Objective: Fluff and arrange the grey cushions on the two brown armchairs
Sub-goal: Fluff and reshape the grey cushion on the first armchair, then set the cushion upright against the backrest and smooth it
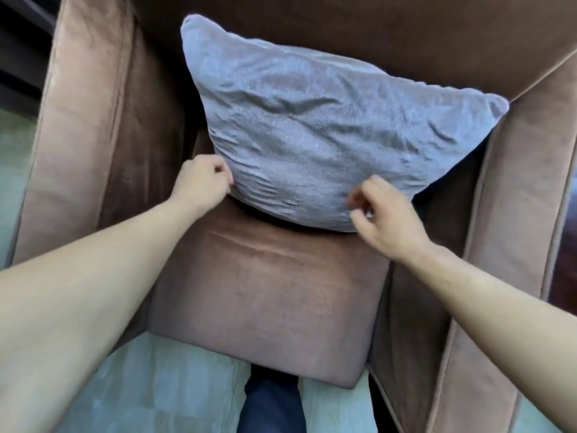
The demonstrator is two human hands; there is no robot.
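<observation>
Nearest you, your leg [271, 401] stands on the pale floor [156, 385] right at the front of the seat [268, 295], so you lean over the armchair [84, 135] with both arms stretched forward. Your left hand [201, 182] is curled nearly closed, its fingers bunched at the lower left corner of the cushion [312, 129]; it touches the fabric there, though whether it truly pinches the corner or only presses against it cannot be told. Your right hand [384, 214] is also loosely curled, fingers bent inward at the lower right edge, touching or just short of the cloth; a firm grip is not visible. Judging by this, you hold the two bottom corners in order to tug the cover smooth and square the cushion up, since its face is creased between your hands. The cushion lies just beyond both hands, its lower edge resting on the back part of the seat between them, its body leaning up and away against the backrest [406, 32]. It sits tilted, the corner beyond your left hand higher than the one beyond your right. Only one armchair shows here.
</observation>
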